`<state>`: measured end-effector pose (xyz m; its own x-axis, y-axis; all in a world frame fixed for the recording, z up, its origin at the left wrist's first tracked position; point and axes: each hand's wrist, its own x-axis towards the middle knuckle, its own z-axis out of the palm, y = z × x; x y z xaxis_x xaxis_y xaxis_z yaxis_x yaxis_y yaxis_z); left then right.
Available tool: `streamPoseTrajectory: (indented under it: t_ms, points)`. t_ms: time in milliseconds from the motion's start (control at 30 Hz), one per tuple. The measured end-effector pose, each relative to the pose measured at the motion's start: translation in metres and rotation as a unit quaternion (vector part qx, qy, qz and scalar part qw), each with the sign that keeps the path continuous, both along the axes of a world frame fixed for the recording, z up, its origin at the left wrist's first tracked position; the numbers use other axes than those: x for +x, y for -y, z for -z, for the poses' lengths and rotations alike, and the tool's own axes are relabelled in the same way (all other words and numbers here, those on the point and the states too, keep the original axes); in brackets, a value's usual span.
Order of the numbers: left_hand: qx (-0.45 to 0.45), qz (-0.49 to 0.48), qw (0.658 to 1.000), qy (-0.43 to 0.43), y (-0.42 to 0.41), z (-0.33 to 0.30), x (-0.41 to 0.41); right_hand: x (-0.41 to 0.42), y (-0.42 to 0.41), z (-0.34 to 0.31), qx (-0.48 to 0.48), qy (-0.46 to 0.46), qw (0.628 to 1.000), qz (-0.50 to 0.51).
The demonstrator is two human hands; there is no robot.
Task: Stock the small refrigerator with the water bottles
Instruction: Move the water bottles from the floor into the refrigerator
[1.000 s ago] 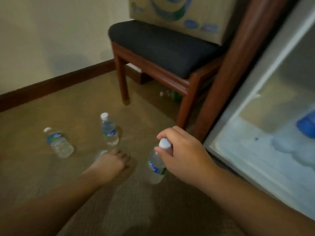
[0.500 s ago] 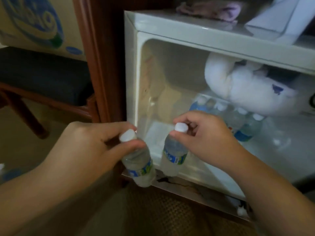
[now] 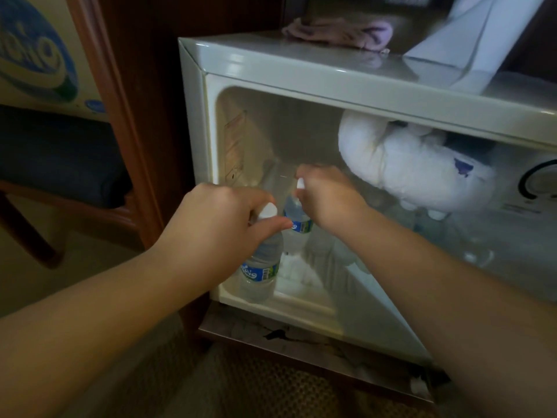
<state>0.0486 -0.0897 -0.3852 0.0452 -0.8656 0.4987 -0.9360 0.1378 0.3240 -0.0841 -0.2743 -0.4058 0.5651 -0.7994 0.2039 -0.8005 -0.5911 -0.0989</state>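
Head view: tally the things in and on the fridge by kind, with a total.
Water bottles held in the hands: 2 (left bottle, right bottle)
White plush toy inside: 1
Pink cloth on top: 1
White box on top: 1
Total: 5; bottles further back are too blurred to count.

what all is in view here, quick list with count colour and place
refrigerator: 1, white, open, centre
water bottle in left hand: 1, clear, white cap, at the front lip
water bottle in right hand: 1, clear, white cap, further inside
frost lump: 1, white, upper right inside
cloth: 1, pink, on top
chair: 1, wood, dark seat, left
cardboard box: 1, tan, blue print, on chair
left hand: 1, gripping bottle neck
right hand: 1, gripping bottle top
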Motion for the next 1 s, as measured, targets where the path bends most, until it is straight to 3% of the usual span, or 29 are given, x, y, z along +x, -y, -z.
streamPoseTrajectory:
  t_ms: [200, 467, 700, 767, 867, 933, 1000]
  points:
    - [-0.009, -0.009, 1.0, -0.006, -0.002, -0.003, -0.003, 0.007, 0.025, 0.012, -0.024, -0.071, 0.997, 0.018]
    - [-0.015, -0.012, 1.0, -0.005, -0.008, 0.003, -0.003, 0.005, 0.037, 0.018, -0.019, -0.017, 0.999, 0.018]
    - [0.011, -0.047, 0.999, -0.015, 0.009, -0.001, -0.005, -0.006, 0.029, 0.03, -0.04, -0.054, 0.998, 0.009]
    - [0.022, -0.07, 0.997, -0.029, 0.02, -0.002, -0.005, -0.017, 0.015, 0.042, -0.103, -0.029, 0.994, -0.008]
    - [0.047, -0.113, 0.992, -0.02, 0.042, 0.0, -0.01, -0.04, -0.012, 0.068, -0.232, 0.091, 0.963, -0.105]
    - [0.065, -0.133, 0.989, -0.01, 0.057, 0.004, -0.014, -0.056, -0.029, 0.095, -0.226, 0.131, 0.955, -0.139]
    - [0.08, -0.144, 0.986, -0.001, 0.072, 0.01, -0.018, -0.069, -0.043, 0.127, -0.157, 0.101, 0.967, -0.173]
